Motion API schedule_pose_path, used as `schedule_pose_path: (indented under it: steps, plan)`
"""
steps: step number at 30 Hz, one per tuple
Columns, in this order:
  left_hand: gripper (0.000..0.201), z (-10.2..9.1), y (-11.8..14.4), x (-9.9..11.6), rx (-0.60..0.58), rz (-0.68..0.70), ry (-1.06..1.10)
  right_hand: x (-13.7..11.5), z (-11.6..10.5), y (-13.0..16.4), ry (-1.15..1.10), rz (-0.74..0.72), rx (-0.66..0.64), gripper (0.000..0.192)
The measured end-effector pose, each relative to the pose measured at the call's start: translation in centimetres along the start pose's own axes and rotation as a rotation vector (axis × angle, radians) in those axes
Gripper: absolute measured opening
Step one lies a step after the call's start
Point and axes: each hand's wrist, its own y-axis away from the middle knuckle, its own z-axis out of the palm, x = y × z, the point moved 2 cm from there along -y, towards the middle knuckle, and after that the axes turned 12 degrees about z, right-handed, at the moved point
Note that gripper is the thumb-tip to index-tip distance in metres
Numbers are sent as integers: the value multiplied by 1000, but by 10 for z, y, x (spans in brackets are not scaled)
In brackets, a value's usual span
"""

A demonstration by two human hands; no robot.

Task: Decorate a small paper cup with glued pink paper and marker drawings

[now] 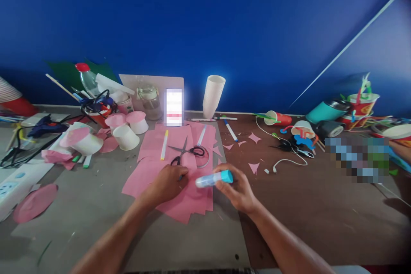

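My right hand (239, 190) is closed round a glue stick (210, 179), its bright blue end at the fingers and its pale end toward the left. My left hand (170, 182) is curled over the pink paper sheets (180, 207); a small dark blue bit shows at its fingertips, too little to name. Just beyond the left hand lie black-handled scissors (184, 150) with their blades apart. A yellow-capped marker (164, 145) and a pale marker (202, 135) also rest on the paper.
A tall stack of paper cups (213, 96) leans at the back beside a lit phone (174, 108). Pink-topped cups (85, 139) and a power strip (19, 186) are left. Paper scraps (254, 168), a white cable (290, 163) and a teal bottle (326, 110) are right. Another person's hand (401, 152) shows far right.
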Motion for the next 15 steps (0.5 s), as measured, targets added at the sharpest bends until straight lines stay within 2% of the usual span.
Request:
schedule_pose_path:
  steps: [2,4,9,15]
  plan:
    - [27,-1,1,1,4,-26,19,0,-10,-3,-71,61,66,26]
    - [24,-1,1,2,15,-31,54,0,-14,-5,-90,87,77,27]
    - [29,-2,0,3,75,49,90,-4,-3,-4,28,25,-44,17]
    - [23,-5,-2,2,302,101,165,-7,6,-1,157,8,-145,9]
